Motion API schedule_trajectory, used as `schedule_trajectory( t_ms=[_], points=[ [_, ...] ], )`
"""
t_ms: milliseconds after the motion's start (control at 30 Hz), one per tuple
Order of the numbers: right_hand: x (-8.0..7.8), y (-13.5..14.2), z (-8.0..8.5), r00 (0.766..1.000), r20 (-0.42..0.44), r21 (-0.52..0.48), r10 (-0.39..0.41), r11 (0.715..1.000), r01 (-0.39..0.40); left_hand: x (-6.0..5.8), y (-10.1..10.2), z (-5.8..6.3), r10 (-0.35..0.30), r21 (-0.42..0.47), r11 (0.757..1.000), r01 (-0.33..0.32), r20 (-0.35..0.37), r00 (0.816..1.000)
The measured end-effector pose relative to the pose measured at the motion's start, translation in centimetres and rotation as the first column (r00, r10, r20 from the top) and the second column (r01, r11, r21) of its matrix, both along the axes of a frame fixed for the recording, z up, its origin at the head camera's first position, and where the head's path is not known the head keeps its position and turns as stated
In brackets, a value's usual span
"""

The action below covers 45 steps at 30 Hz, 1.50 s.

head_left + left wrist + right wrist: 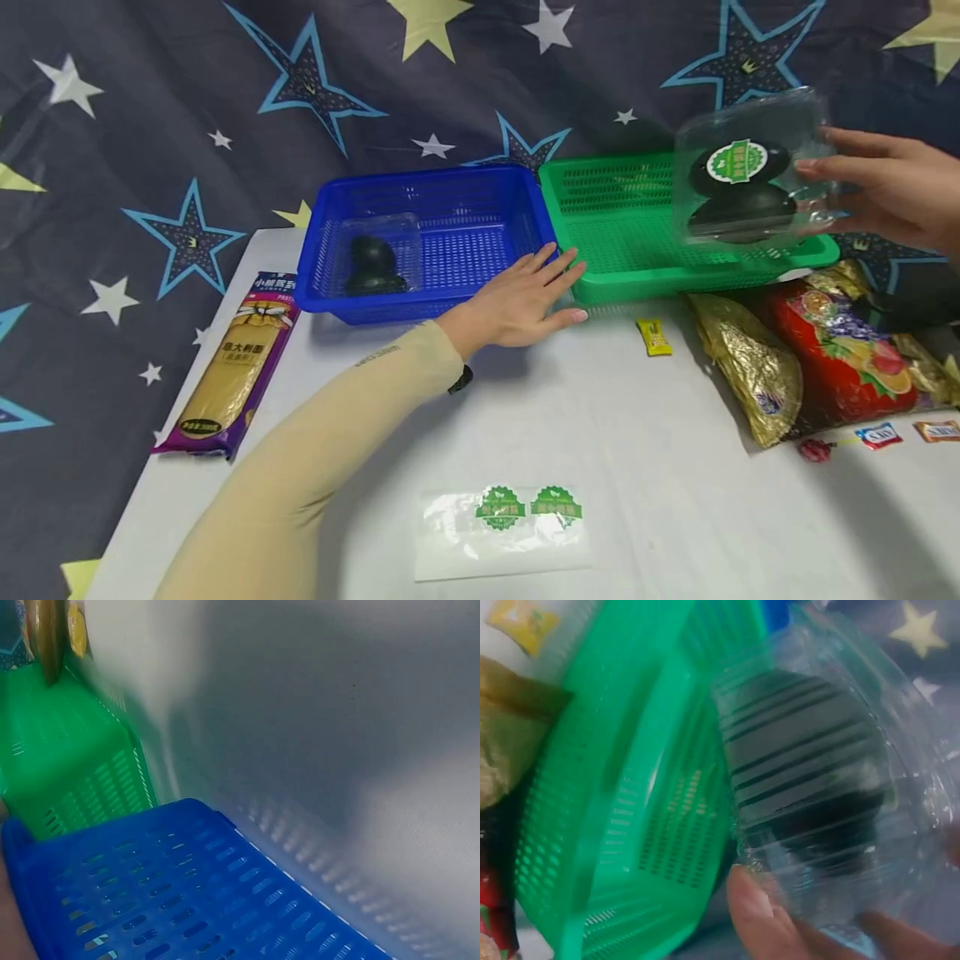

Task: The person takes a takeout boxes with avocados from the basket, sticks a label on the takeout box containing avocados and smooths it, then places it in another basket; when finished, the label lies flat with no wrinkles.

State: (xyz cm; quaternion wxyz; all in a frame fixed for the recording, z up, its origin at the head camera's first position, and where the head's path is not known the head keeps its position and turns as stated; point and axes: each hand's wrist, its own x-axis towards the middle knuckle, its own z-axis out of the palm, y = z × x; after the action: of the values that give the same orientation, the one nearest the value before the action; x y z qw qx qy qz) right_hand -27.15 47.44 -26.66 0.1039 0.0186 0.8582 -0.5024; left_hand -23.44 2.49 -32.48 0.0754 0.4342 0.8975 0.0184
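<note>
My right hand [892,183] grips a clear plastic box [813,117] by its right side, above the green basket [645,279]. Inside it lie two dark, egg-shaped items [742,208], and a round green-and-white label [737,161] marks the front. The box's ribbed plastic shows close up in the right wrist view. With its fingers spread straight, my left hand [517,304] is at the blue basket's [375,304] front right corner, fingertips near the green basket's edge. A second clear box [408,242] with dark, egg-shaped items sits in the blue basket's left part.
A purple pasta pack [240,367] lies left of the baskets. To the right is a red and gold candy bag [840,350], with several small sweets nearby, including a yellow one [655,337]. A sheet with two green labels [498,550] lies at the front.
</note>
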Motion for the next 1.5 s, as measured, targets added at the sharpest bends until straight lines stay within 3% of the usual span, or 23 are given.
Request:
schedule_trajectory(
  t_ms=[133, 233, 400, 533, 767, 1067, 1333, 1500],
  points=[
    [-0.4, -5.5, 2.2, 0.992, 0.117, 0.01, 0.047, 0.999, -0.048, 0.0, 0.0, 0.0, 0.0, -0.02, 1.0, -0.001, -0.017, 1.0],
    [-0.8, -9.0, 2.8, 0.976, 0.208, 0.017, 0.07, 0.997, -0.075, 0.0, 0.0, 0.1, 0.002, -0.03, 1.0, -0.003, -0.034, 0.999],
    [-2.1, -12.7, 1.5, 0.943, 0.299, 0.052, 0.146, 0.984, -0.169, 0.1, 0.0, 0.1, -0.002, -0.046, 0.999, 0.0, -0.051, 0.999],
    [-3.1, -14.3, -0.1, 0.928, 0.32, 0.085, 0.191, 0.97, -0.229, 0.2, 0.1, 0.2, -0.001, -0.054, 0.999, -0.003, -0.063, 0.998],
    [-4.0, -16.2, -1.1, 0.907, 0.343, 0.082, 0.244, 0.954, -0.288, 0.2, 0.2, 0.2, -0.002, -0.06, 0.998, -0.002, -0.065, 0.998],
    [-5.0, -15.7, -1.3, 0.874, 0.376, 0.086, 0.307, 0.928, -0.363, 0.3, 0.1, 0.2, 0.0, -0.063, 0.998, -0.004, -0.07, 0.998],
    [-4.9, -15.0, -2.2, 0.847, 0.408, 0.095, 0.341, 0.907, -0.411, 0.4, 0.1, 0.1, 0.0, -0.053, 0.999, -0.004, -0.069, 0.998],
    [-4.8, -15.2, -2.5, 0.819, 0.447, 0.143, 0.36, 0.875, -0.463, 0.3, 0.1, 0.2, -0.002, -0.053, 0.999, -0.001, -0.067, 0.998]
  ],
)
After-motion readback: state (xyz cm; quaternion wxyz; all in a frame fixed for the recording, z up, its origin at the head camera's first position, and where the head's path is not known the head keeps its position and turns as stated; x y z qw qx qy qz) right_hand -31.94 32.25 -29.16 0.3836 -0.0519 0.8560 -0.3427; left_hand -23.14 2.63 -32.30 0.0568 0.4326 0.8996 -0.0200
